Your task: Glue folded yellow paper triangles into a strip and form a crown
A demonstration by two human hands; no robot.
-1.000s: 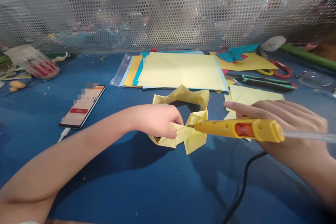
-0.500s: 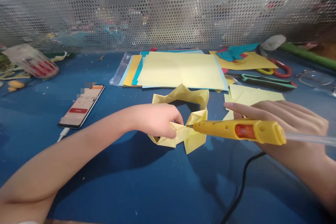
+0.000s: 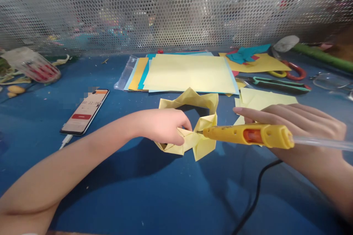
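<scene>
The pale yellow folded-paper ring (image 3: 204, 147) sits on the blue table (image 3: 165, 198) in front of me, nearer than the stack of coloured paper sheets (image 3: 190, 73), and my left hand (image 3: 168, 126) pinches its near side between thumb and fingers. My right hand (image 3: 303, 128) is behind the yellow plastic glue gun (image 3: 245, 134), whose tip meets the ring's folds just beside my left fingertips; the gun hides my grip, so I can't tell how far that hand is closed.
</scene>
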